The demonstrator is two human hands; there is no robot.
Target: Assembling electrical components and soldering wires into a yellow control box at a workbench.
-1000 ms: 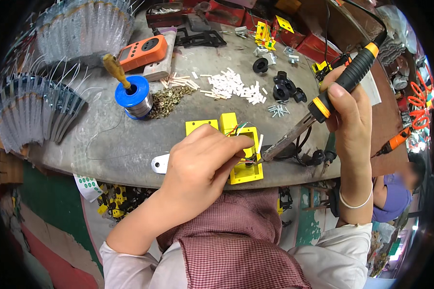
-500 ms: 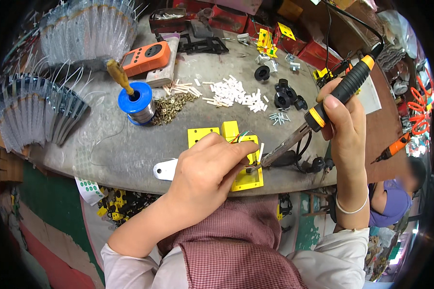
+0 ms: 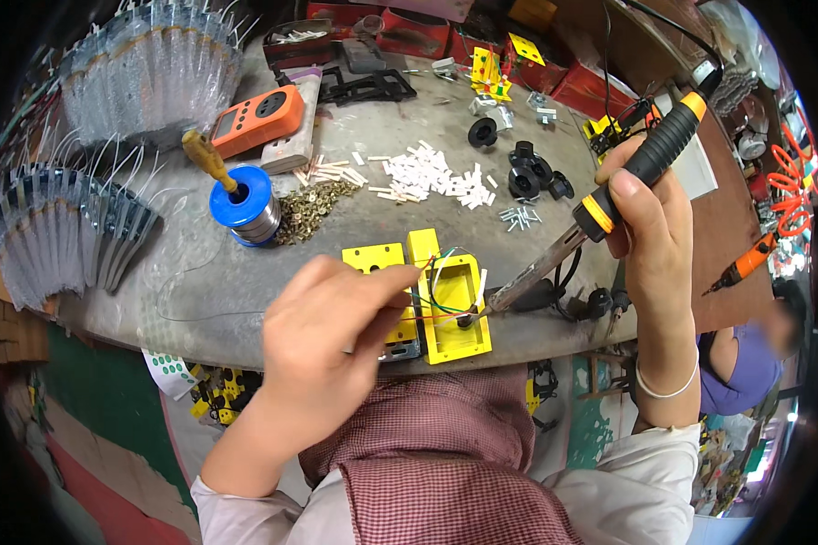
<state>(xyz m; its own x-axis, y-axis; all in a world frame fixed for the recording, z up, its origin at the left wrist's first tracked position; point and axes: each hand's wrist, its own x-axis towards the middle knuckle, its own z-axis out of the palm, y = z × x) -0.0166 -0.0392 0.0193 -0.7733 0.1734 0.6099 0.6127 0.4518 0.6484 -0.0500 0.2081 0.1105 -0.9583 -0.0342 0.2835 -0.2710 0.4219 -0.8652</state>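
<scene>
My right hand (image 3: pixel 650 195) grips a soldering iron (image 3: pixel 641 173) with a black and orange handle. Its tip reaches down to the right wall of an open yellow box (image 3: pixel 482 343) near the table's front edge. Thin red, green, black and white wires (image 3: pixel 441 272) run inside and over that box. Left of it, my left hand (image 3: pixel 332 322) hovers with bent, closed fingers above a yellow plate (image 3: pixel 364 257) with holes. A thin strand of solder wire (image 3: pixel 214 316) from the blue solder spool (image 3: pixel 243 211) leads into this hand; its fingertips are partly hidden.
A wooden-handled tool (image 3: pixel 207 156) stands in the spool. Beyond lie brass parts (image 3: pixel 309 213), white sleeves (image 3: pixel 418 173), screws (image 3: pixel 520 217), black round parts (image 3: pixel 527 173) and an orange meter (image 3: pixel 259 121). Bagged strips (image 3: pixel 54 218) stand left. An orange screwdriver (image 3: pixel 745 265) hangs right, near another person (image 3: pixel 736 372).
My left hand has drawn back left from the yellow box, uncovering its inside and the wires. The right hand keeps the iron at nearly the same spot. The view has shifted slightly.
</scene>
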